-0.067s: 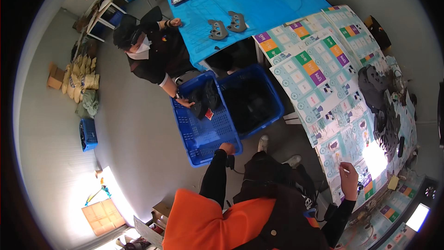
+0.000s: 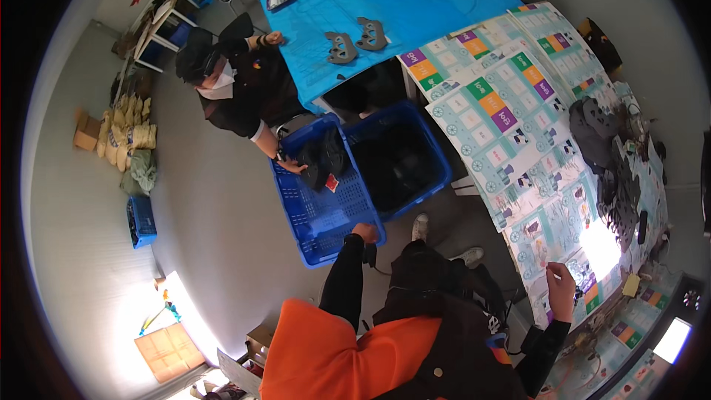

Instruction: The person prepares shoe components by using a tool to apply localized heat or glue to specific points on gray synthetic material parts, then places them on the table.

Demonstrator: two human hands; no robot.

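Note:
My left hand (image 2: 364, 233) is closed on the near rim of a blue plastic basket (image 2: 324, 224). Inside that basket lie black pieces (image 2: 324, 161) and a small red-and-white packet (image 2: 332, 183). A co-worker's hand (image 2: 292, 167) reaches over the left side of the basket to the black pieces. My right hand (image 2: 561, 290) is raised at the edge of the table with printed sheets (image 2: 485, 155), thumb and fingers pinched together. Whether anything sits between them is too small to make out.
A second blue bin (image 2: 437, 178) with dark contents stands beside the basket. Two grey felt masks (image 2: 341, 48) lie on the blue-covered table (image 2: 422, 18). Dark grey felt pieces (image 2: 609, 163) are heaped on the printed sheets. The masked co-worker (image 2: 259, 92) sits at the left.
The whole picture has shifted slightly as my head moved. My left hand stays on the basket rim, and my right hand remains pinched by the sheets.

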